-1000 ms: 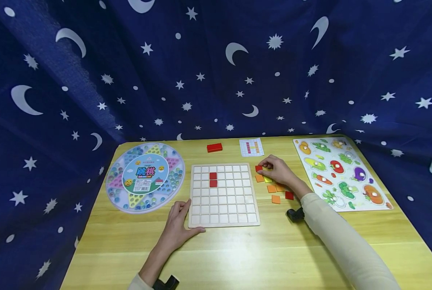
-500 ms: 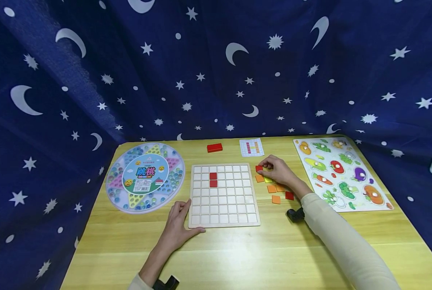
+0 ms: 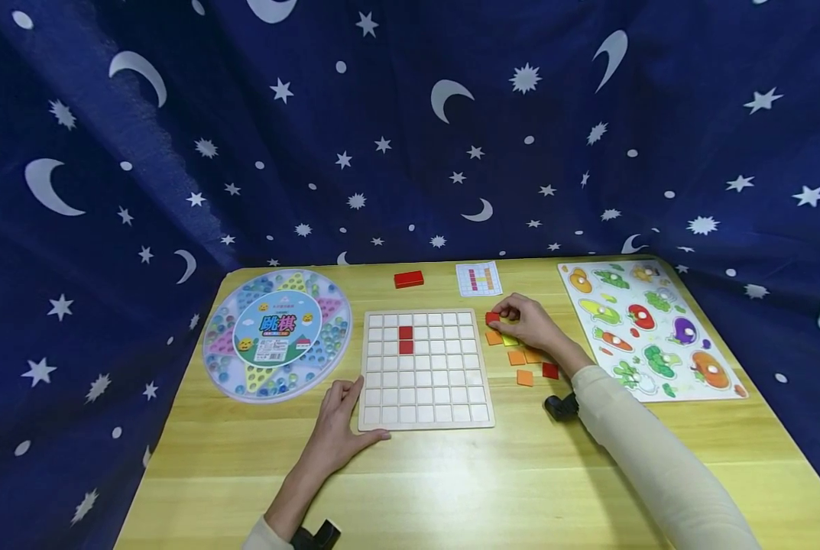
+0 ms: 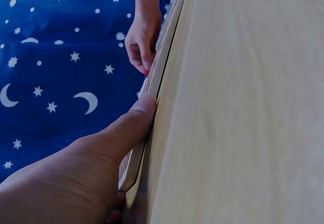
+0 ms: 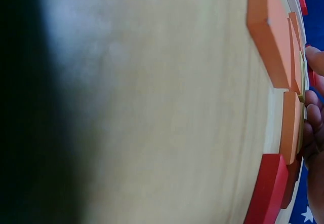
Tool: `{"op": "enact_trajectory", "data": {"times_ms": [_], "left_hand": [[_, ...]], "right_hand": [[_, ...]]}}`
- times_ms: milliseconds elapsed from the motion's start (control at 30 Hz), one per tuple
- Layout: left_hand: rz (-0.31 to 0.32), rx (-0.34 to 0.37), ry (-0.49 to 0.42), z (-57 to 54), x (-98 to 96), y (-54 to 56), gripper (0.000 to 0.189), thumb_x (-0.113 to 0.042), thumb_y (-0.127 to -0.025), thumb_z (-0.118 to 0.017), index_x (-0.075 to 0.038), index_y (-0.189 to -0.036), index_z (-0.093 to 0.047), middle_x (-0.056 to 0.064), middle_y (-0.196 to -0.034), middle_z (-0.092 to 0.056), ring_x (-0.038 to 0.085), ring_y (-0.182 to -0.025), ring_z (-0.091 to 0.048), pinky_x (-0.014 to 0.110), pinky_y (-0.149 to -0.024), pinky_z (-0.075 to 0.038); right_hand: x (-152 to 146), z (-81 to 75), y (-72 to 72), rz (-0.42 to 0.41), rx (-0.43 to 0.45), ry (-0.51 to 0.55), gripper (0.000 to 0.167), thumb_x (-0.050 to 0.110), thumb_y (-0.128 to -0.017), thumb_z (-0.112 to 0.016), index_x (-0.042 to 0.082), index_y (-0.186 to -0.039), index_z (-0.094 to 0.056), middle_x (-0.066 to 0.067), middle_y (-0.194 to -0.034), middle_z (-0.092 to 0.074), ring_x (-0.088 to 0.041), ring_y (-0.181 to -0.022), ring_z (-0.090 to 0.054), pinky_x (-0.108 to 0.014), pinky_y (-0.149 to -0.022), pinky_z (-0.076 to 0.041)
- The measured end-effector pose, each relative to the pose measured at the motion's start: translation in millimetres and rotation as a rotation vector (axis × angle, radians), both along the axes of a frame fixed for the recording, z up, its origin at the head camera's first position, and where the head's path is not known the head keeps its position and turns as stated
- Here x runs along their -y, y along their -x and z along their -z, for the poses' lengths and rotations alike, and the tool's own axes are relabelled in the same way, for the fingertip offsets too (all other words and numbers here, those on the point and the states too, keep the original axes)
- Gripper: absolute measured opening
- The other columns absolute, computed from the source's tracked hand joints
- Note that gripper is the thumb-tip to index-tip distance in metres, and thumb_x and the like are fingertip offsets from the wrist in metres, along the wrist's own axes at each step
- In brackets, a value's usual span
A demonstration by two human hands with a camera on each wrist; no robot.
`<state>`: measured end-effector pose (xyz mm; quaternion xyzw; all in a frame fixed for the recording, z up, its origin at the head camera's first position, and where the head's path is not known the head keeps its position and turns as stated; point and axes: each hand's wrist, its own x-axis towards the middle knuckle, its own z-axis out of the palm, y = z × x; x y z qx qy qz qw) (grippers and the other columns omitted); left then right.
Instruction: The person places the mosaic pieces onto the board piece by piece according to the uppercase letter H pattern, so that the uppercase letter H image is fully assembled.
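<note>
A wooden grid board (image 3: 425, 379) lies mid-table, with two red tiles (image 3: 406, 340) one above the other in its cells. My left hand (image 3: 337, 431) holds its near left corner, thumb on the near edge and fingers on the left edge. In the left wrist view the left thumb (image 4: 126, 127) presses along the board's side. Right of the board, my right hand (image 3: 529, 325) pinches a red tile (image 3: 492, 318) between thumb and finger. Beneath that hand are partly hidden yellow tiles (image 3: 509, 341). Several orange tiles (image 3: 524, 378) and another red tile (image 3: 550, 370) lie close by.
A pattern card (image 3: 479, 279) and a red block (image 3: 409, 279) lie behind the board. On the left is a round marble game board (image 3: 277, 334); a vegetable puzzle board (image 3: 646, 328) lies on the right. A star-patterned curtain (image 3: 410, 183) hangs behind the table.
The head view has shifted very slightly. Both hands keep their places, the left at the board's corner and the right on the red tile.
</note>
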<state>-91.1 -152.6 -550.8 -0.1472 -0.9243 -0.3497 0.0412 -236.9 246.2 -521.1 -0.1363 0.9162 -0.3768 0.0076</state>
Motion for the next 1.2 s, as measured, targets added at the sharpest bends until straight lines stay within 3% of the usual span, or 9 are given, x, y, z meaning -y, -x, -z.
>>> {"op": "enact_trajectory", "data": {"times_ms": [400, 600, 1200], "left_hand": [[0.008, 0.006, -0.009, 0.2, -1.2, 1.3, 0.106, -0.052, -0.063, -0.087, -0.001, -0.145, -0.045, 0.006, -0.116, -0.048, 0.019, -0.107, -0.043, 0.042, -0.093, -0.039], [0.008, -0.004, -0.002, 1.1, -0.6, 1.8, 0.106, -0.053, -0.063, -0.087, -0.001, -0.145, -0.045, 0.006, -0.116, -0.048, 0.02, -0.108, -0.043, 0.042, -0.093, -0.039], [0.012, 0.002, -0.018, 4.6, 1.6, 1.6, 0.106, -0.052, -0.063, -0.087, -0.005, -0.147, -0.044, 0.005, -0.118, -0.048, 0.018, -0.108, -0.042, 0.039, -0.091, -0.039]], "right_hand": [[3, -5.4, 0.2, 0.047, 0.059, 0.013, 0.025, 0.022, -0.085, -0.077, 0.006, -0.101, -0.066, -0.008, -0.09, -0.06, -0.021, -0.077, -0.051, -0.024, -0.067, -0.043], [11, -7.1, 1.1, 0.032, 0.029, 0.019, 0.024, 0.022, -0.084, -0.078, 0.007, -0.099, -0.067, -0.008, -0.09, -0.06, -0.019, -0.076, -0.051, -0.022, -0.066, -0.042], [107, -14.7, -14.6, -0.224, -0.115, 0.056, 0.02, 0.017, -0.077, -0.083, 0.011, -0.088, -0.068, 0.0, -0.082, -0.061, -0.014, -0.076, -0.051, -0.025, -0.068, -0.043]]}}
